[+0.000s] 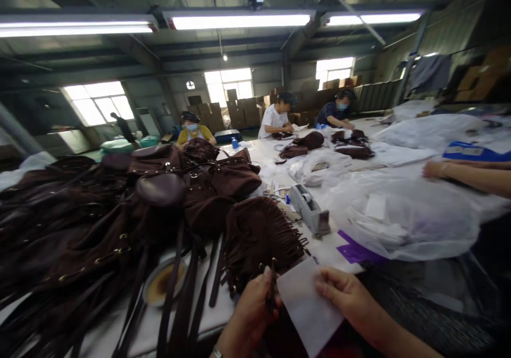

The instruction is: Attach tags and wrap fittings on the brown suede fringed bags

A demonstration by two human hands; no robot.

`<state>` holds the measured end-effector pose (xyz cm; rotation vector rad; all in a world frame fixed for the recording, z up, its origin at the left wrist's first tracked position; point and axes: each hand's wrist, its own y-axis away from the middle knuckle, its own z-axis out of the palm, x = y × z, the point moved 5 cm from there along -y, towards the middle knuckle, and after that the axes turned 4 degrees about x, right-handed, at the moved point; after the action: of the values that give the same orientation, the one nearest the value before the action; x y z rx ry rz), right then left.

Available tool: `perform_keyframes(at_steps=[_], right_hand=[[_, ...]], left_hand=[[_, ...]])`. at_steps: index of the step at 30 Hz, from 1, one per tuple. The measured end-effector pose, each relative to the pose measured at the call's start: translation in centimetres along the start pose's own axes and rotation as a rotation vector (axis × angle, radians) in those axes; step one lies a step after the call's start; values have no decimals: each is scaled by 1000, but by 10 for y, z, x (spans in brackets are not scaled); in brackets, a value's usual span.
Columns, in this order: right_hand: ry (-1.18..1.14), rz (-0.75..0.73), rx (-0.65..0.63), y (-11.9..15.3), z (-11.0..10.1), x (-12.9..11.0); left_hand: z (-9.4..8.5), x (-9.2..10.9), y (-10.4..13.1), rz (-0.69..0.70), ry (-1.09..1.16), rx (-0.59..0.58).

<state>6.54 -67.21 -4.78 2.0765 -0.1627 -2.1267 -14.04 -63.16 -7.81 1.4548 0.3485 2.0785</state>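
My right hand (353, 302) pinches the right edge of a white sheet (307, 307), which looks like thin paper or tissue. Closed around a narrow dark piece (273, 289) is my left hand (253, 307), by the sheet's left edge. That piece could be a strap, but most of it is hidden by the fingers. Just beyond both hands lies a dark brown fringed bag (259, 235) with small gold-coloured rings at its near edge.
Dark brown bags (99, 225) are heaped at left, straps trailing past a round dish (163, 283). A grey tape dispenser (309, 209) stands ahead. Clear plastic bags (403, 219) and a purple piece (357, 249) lie right, near another person's hand (435, 169). Several people work farther back.
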Motion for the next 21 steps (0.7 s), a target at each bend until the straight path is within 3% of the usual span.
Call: perform_keyframes(at_steps=[3,8,10,13,16,19,21], right_hand=[[204,-106,-44,-15,27,-4],[501,-232,-150,-35,43,-19],[417,-185,-50,-42,37,-18],[-18,-11,112,-40,29,-6],[-439,160,53,-21,39,10],[-489,247,-24,-7,53,21],[-386,236,13,-8,53,25]], left_hand=[[-5,2,5,15,79,-62],[-9,0,4,80,-36,-81],[-10,-2,1,103,-90,-37],[-10,-4,-2,104,-55,7],[-10,-5,-1,107,-17,34],[-9,-6,1,103,-27,45],[-9,-4,2,126,-75,59]])
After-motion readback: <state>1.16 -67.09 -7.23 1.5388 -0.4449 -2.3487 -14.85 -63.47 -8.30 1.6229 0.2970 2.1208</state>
